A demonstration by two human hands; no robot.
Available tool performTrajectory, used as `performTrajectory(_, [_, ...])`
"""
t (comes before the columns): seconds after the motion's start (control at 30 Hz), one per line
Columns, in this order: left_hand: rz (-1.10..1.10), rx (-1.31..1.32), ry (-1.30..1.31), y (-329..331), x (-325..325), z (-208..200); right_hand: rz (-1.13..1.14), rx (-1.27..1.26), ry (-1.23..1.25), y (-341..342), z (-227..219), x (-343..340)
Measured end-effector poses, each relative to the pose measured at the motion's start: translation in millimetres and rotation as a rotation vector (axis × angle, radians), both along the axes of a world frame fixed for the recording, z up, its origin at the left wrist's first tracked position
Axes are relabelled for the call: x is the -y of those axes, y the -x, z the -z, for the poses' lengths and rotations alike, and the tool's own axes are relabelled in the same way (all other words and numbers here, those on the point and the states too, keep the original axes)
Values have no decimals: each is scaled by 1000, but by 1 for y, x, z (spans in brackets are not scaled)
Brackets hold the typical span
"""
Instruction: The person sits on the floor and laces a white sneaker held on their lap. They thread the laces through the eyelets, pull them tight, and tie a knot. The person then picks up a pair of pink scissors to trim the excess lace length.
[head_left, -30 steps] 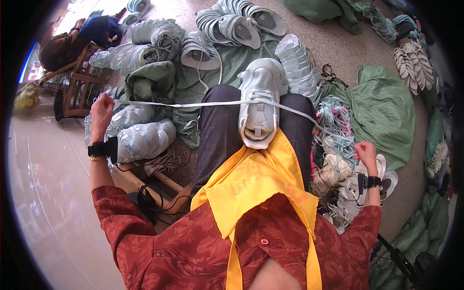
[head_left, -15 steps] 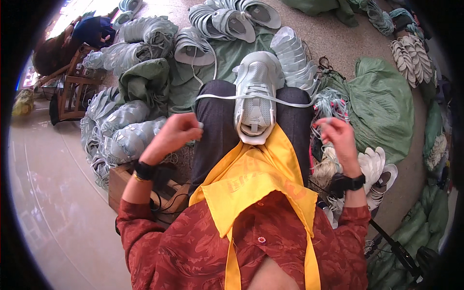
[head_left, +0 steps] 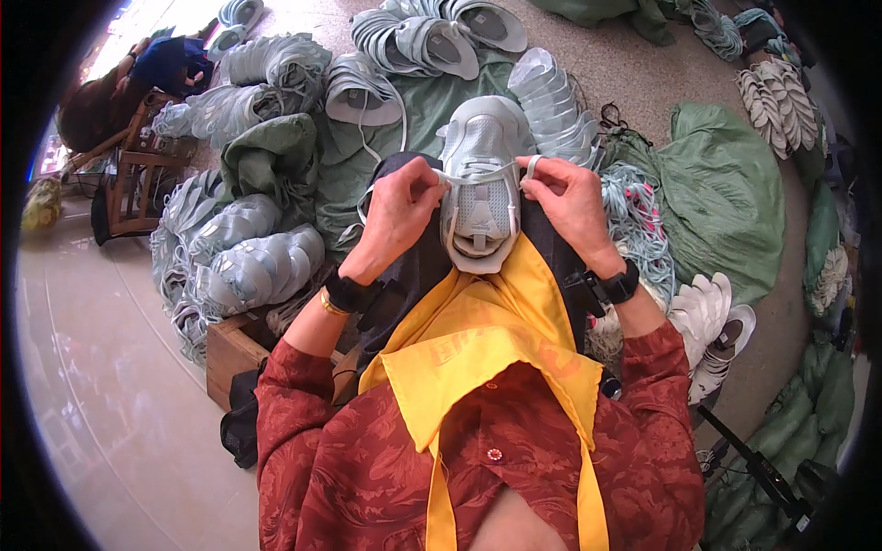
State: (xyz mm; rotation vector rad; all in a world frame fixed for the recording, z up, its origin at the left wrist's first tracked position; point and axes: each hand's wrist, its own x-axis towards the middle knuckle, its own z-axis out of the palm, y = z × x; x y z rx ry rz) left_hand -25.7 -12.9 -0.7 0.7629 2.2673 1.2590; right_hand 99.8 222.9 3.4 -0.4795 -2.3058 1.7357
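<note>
Between my knees rests a pale grey-green shoe upper (head_left: 482, 142), its mesh tongue toward me and its toe end pointing away. A flat pale shoelace (head_left: 487, 174) runs across it through the eyelets. My left hand (head_left: 404, 207) pinches the lace close to the left side of the upper. On the other side my right hand (head_left: 565, 197) pinches the lace, with a small loop standing up at the fingertips. A yellow apron (head_left: 478, 340) covers my lap below the upper.
Bundles of nested shoe uppers (head_left: 266, 266) lie at the left beside a wooden box (head_left: 230, 358). More uppers (head_left: 418, 41) are at the far side on green cloth. To the right are hanks of laces (head_left: 634, 216), a green sack (head_left: 721, 202) and white uppers (head_left: 703, 317).
Both hands have come inward and forward from beside my knees to the upper. Each one has taken hold of the lace, which lay loose across my legs before.
</note>
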Motion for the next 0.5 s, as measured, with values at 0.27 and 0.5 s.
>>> performTrajectory(0.27, [-26,202,-151,3,-1,11,33,-36,279,-3,12,3])
performTrajectory(0.5, [-32,213,-165,3,-2,8,65,-52,215,0,14,8])
